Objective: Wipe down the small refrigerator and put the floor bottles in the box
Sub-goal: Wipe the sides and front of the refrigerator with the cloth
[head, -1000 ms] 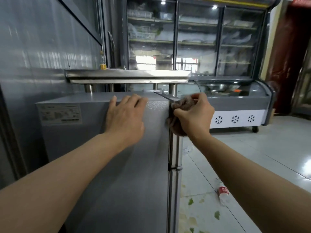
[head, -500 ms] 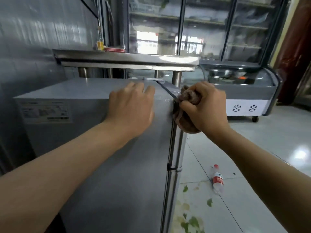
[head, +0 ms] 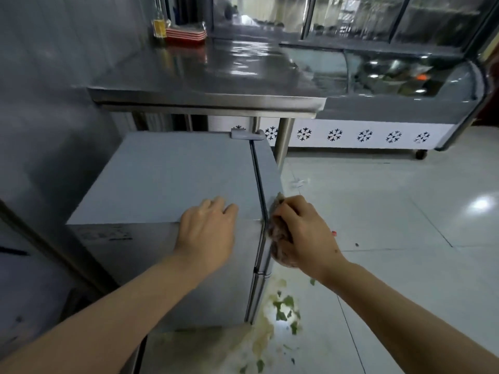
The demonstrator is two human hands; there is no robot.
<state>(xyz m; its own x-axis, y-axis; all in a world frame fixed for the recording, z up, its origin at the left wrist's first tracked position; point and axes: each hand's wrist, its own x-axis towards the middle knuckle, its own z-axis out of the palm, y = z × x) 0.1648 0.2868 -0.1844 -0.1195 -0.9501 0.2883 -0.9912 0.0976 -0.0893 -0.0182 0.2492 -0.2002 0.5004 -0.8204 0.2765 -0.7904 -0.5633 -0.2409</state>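
The small grey refrigerator (head: 167, 179) stands in front of me, seen from above, its door closed on the right side. My left hand (head: 209, 233) rests over its near top edge with the fingers lying on the top. My right hand (head: 302, 233) grips a bunched brownish cloth (head: 279, 238) and presses it against the door's upper near corner. Just past my right hand a red bottle cap (head: 334, 233) shows; the rest of that floor bottle is hidden. No box is in view.
A steel table (head: 210, 74) stands behind the refrigerator, with a stack of red trays (head: 186, 35) and a yellow bottle (head: 159, 28) at its back. A glass display freezer (head: 391, 85) runs along the right. Green scraps and a wet stain (head: 280, 309) lie on the tiled floor.
My view has risen and tilted down, showing the refrigerator's top. Both hands stay at its near edge; the cloth stays at the door corner. My right hand now hides most of the floor bottle.
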